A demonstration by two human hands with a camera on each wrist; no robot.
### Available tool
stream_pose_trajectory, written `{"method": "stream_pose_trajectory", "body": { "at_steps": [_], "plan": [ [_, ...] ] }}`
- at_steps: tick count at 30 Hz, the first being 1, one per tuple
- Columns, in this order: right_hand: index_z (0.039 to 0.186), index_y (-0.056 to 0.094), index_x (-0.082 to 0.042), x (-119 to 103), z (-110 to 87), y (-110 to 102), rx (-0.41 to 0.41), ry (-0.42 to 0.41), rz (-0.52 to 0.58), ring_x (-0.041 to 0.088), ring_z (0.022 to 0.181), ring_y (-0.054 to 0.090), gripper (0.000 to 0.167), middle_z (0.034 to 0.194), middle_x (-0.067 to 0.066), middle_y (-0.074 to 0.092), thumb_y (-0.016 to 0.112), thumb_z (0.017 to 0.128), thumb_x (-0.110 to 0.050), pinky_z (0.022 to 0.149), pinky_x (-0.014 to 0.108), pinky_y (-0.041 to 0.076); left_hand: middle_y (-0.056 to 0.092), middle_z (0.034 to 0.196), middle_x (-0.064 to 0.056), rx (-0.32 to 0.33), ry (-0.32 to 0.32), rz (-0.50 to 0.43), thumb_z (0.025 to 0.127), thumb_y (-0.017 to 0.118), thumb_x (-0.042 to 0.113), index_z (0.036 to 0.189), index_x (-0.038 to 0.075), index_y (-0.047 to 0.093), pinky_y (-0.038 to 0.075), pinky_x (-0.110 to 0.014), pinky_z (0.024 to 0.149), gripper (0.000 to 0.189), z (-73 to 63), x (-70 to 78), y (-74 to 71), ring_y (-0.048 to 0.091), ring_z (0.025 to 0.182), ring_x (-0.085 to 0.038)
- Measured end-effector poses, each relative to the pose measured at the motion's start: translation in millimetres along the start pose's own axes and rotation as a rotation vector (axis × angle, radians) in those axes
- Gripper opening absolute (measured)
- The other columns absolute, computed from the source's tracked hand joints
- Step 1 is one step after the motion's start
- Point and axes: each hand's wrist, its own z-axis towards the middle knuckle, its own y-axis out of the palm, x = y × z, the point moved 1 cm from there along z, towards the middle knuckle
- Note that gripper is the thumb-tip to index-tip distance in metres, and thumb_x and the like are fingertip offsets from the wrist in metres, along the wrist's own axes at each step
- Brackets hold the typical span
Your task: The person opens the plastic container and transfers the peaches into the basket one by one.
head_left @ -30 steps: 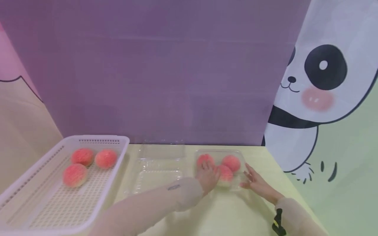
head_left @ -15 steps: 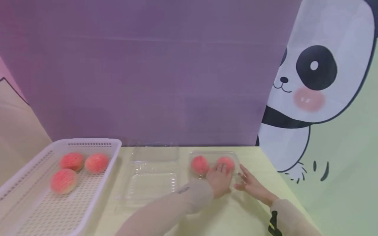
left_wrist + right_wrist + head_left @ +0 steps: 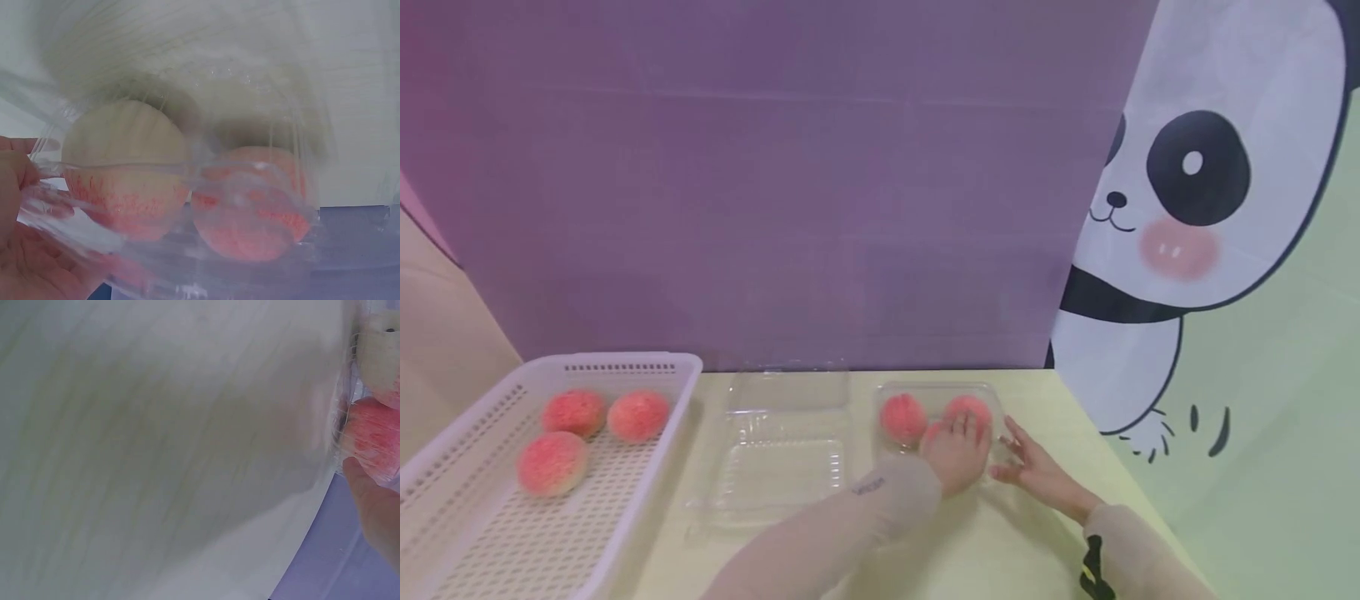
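A clear plastic box (image 3: 936, 386) stands at the right of the table, with pink-and-cream peaches in it. My left hand (image 3: 953, 462) lies across its front with fingers over the right-back peach (image 3: 967, 407). Pink shows beside that hand, where a third peach is mostly covered. The left-back peach (image 3: 903, 418) is untouched. My right hand (image 3: 1037, 473) is at the box's right wall, fingers extended and thumb apart. Through the plastic, the left wrist view shows two peaches (image 3: 125, 156) and a hand (image 3: 31, 250) at the box's side. A fingertip is close to a peach (image 3: 375, 434) in the right wrist view.
Left of that box, a second clear box (image 3: 786, 475) lies with its lid opened back. A white perforated basket (image 3: 617, 533) at the far left holds three loose peaches (image 3: 552, 463). A purple backdrop (image 3: 805, 208) rises behind the table's back edge.
My left hand has shifted right, from between the left-back and front peaches to the front and right-back ones. My right hand keeps its place at the box. The head view has turned slightly right.
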Motion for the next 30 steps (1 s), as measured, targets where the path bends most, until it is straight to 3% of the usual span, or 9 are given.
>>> {"method": "stream_pose_trajectory", "body": {
  "at_steps": [3,7,11,14,17,23,25,30],
  "plan": [
    [0.147,0.0,-0.005,0.0,-1.3,0.8,0.003,-0.013,-0.021,0.044,0.134,0.02,0.098,0.145,0.03,0.019,0.067,0.081,-0.033,0.103,0.057,0.03,0.035,0.146,-0.007,0.032,-0.005,0.082,0.097,0.038,0.035,0.145,0.017,0.024,0.033,-0.029,0.108,0.053,-1.0,4.4,1.5,0.036,0.132,-0.018],
    [0.147,-0.001,-0.004,1.3,-1.8,3.3,0.01,-0.017,0.009,0.046,0.132,0.023,0.098,0.145,0.031,0.019,0.067,0.081,-0.031,0.102,0.055,0.034,0.043,0.139,-0.007,0.154,0.003,0.205,0.096,0.036,0.042,0.142,0.016,0.029,0.039,-0.028,0.103,0.054,-1.8,7.9,8.1,0.045,0.125,-0.018],
    [0.147,0.001,-0.006,3.9,-1.5,6.6,0.025,0.002,0.072,0.043,0.134,0.021,0.098,0.148,0.027,0.016,0.068,0.08,-0.028,0.104,0.055,0.031,0.052,0.13,-0.005,0.298,0.048,0.345,0.096,0.034,0.042,0.137,0.017,0.036,0.045,-0.026,0.097,0.048,-3.1,5.6,13.2,0.053,0.116,-0.016],
    [0.147,0.001,-0.006,4.3,-1.8,8.8,0.033,0.007,0.103,0.041,0.136,0.017,0.098,0.15,0.024,0.012,0.069,0.08,-0.025,0.106,0.056,0.025,0.054,0.125,-0.003,0.332,0.098,0.417,0.097,0.034,0.04,0.135,0.018,0.038,0.047,-0.023,0.093,0.045,-3.8,0.9,9.4,0.054,0.111,-0.014],
    [0.147,0.0,-0.005,2.2,-1.8,10.6,0.038,0.001,0.131,0.041,0.137,0.014,0.097,0.152,0.021,0.006,0.068,0.08,-0.022,0.107,0.056,0.022,0.054,0.121,-0.001,0.286,0.14,0.429,0.097,0.032,0.04,0.135,0.017,0.038,0.049,-0.02,0.085,0.045,-2.4,-3.4,0.0,0.055,0.104,-0.011],
    [0.147,0.0,-0.006,-3.4,0.2,12.4,0.037,-0.002,0.163,0.04,0.136,0.017,0.097,0.153,0.018,0.005,0.068,0.079,-0.02,0.107,0.055,0.024,0.054,0.122,-0.001,0.13,0.146,0.275,0.097,0.035,0.04,0.134,0.018,0.038,0.05,-0.014,0.067,0.043,1.3,-9.8,-19.0,0.057,0.091,-0.007],
    [0.147,0.0,-0.008,-2.7,1.4,12.2,0.031,-0.004,0.164,0.039,0.137,0.016,0.098,0.153,0.017,0.005,0.068,0.079,-0.021,0.107,0.056,0.023,0.055,0.121,-0.001,0.079,0.157,0.237,0.097,0.037,0.037,0.136,0.017,0.035,0.051,-0.015,0.066,0.044,2.6,-12.7,-24.3,0.058,0.091,-0.007],
    [0.148,0.002,-0.013,2.1,2.2,8.4,0.014,-0.029,0.196,0.035,0.139,0.014,0.092,0.154,0.011,0.005,0.066,0.081,-0.016,0.108,0.056,0.019,0.063,0.107,0.002,0.046,0.146,0.03,0.094,0.047,0.024,0.133,0.016,0.038,0.053,-0.021,0.074,0.041,8.7,-22.8,-39.2,0.061,0.093,-0.009]
  ]
}}
